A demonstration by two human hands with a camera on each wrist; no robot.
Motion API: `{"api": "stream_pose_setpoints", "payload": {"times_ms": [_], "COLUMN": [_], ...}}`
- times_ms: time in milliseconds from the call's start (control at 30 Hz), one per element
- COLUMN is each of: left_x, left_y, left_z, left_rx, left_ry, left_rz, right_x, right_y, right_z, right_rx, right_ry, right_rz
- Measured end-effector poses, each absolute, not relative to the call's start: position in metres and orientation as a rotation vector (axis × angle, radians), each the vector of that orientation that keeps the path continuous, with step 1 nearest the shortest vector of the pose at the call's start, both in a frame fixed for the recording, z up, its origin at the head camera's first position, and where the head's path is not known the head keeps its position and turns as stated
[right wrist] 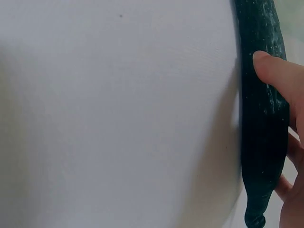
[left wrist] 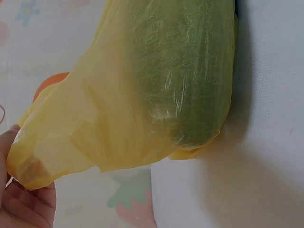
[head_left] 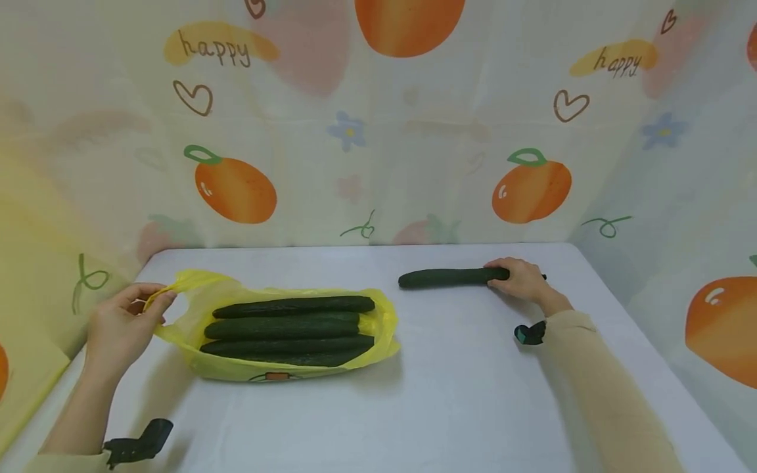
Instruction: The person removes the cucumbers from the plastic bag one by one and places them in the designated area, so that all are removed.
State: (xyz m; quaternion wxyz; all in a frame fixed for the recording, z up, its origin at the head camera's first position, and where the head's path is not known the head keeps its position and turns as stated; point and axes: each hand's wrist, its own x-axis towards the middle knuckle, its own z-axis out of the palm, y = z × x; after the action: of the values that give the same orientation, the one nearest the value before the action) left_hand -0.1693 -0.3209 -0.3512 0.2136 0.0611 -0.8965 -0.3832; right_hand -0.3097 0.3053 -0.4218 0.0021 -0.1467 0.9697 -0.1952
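A thin yellow plastic bag [head_left: 236,373] lies on its side at the left of the table, its upper side open. Several dark green cucumbers [head_left: 284,327] lie lengthwise inside it. My left hand [head_left: 121,325] pinches the bag's left end between thumb and fingers and lifts it; the left wrist view shows the bag [left wrist: 114,137] stretched from those fingers to the cucumber ends. At the back right, my right hand [head_left: 520,282] grips a single cucumber [head_left: 443,278] near its stem end. In the right wrist view the thumb lies across that cucumber [right wrist: 263,128].
The white table [head_left: 449,394] has its back edge against a hanging cloth [head_left: 414,144] printed with oranges, which also covers both sides. Each wrist carries a small black camera mount, the left one [head_left: 138,445] low at the front and the right one [head_left: 530,333] beside the sleeve.
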Motion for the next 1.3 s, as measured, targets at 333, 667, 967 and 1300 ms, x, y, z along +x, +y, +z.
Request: {"api": "stream_pose_setpoints", "payload": {"times_ms": [333,667,967,1300], "left_x": [-0.166,-0.167,-0.168,-0.168], "left_y": [-0.318,-0.319,-0.317,-0.316], "left_z": [-0.350,-0.349,-0.351,-0.350], "left_rx": [0.162,0.179,0.156,0.156], "left_ry": [-2.470,-2.483,-2.460,-2.455], "left_rz": [-1.058,-1.063,-1.038,-1.061], "right_x": [-0.310,-0.310,-0.310,-0.307], "right_y": [0.304,0.299,0.290,0.279], "right_z": [-0.423,-0.424,-0.409,-0.390], "right_rx": [-0.466,-0.491,-0.529,-0.644], "right_ry": [3.065,3.076,3.087,3.121], "right_rz": [-0.570,-0.619,-0.805,-0.879]}}
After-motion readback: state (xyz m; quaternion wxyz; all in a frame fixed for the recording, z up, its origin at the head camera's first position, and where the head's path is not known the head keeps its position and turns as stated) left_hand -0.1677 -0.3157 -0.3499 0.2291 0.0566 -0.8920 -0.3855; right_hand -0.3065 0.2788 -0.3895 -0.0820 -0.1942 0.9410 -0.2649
